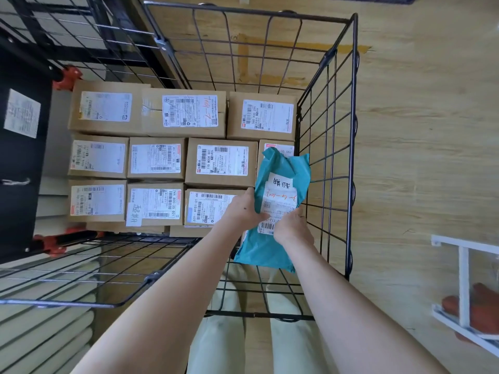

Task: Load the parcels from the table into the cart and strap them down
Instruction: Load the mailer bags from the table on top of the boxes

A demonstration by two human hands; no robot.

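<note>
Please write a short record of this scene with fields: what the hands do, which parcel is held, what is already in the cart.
left hand: grips the bag's left edge
right hand: grips the bag's lower part
held parcel: teal mailer bag
bag position: at the right side, above the boxes
cart: black wire cart
already loaded: cardboard boxes in rows
straps: none visible

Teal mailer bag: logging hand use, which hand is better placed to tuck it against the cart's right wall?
Right hand, probably: grips the teal mailer bag nearer the wire wall; left hand holds its other edge.
</note>
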